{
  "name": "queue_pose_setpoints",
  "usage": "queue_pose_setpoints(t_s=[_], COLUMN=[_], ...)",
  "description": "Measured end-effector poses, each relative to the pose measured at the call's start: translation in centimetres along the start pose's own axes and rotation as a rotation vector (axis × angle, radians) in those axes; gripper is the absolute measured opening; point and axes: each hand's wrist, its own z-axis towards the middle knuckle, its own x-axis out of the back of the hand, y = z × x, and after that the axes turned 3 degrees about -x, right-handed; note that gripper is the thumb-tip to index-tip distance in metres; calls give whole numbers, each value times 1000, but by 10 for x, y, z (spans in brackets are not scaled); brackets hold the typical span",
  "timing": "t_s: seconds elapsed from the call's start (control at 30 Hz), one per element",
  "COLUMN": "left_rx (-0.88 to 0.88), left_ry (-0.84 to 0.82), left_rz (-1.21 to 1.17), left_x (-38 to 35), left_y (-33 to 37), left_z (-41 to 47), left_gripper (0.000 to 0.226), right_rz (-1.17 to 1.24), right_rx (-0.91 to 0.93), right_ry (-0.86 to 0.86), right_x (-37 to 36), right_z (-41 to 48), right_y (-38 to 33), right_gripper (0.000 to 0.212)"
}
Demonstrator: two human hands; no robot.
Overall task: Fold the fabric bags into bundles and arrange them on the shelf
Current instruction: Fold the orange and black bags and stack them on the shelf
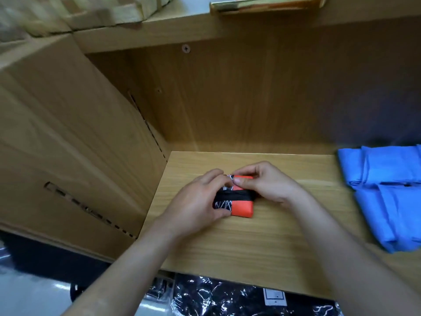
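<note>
Noted left hand (200, 199) and right hand (266, 185), both bare, on forearms (127, 270) uncovered up to the frame edge. Slim at the wrists, broader further up the arm. Short-nailed at the right thumb (241, 182).

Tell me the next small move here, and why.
Probably slide the bundle right, toward the blue bags. It already looks tightly folded, with a black band across its middle, and it lies on the shelf. The left hand grips its patterned end and the right hand pinches its orange top edge. It lies well apart from the blue bags.
</note>
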Motion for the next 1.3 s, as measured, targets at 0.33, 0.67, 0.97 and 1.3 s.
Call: queue_pose_setpoints(t_s=[0.33,0.67,0.97,1.3], left_rx=[146,373,431,384], left_ry=[180,384,195,312], left_rz=[276,279,220,-217], left_x=[-10,-14,-2,14], left_y=[-32,-71,-67,-37], left_z=[-5,6,3,-39], left_gripper=[64,40,59,38], right_rz=[-276,-552,-647,-360], right_rx=[120,318,239,172], right_ry=[348,161,2,536], right_x=[-34,-68,-66,2], right_z=[37,56,48,-106], right_y=[-13,-8,-14,18], right_gripper=[34,45,61,22])
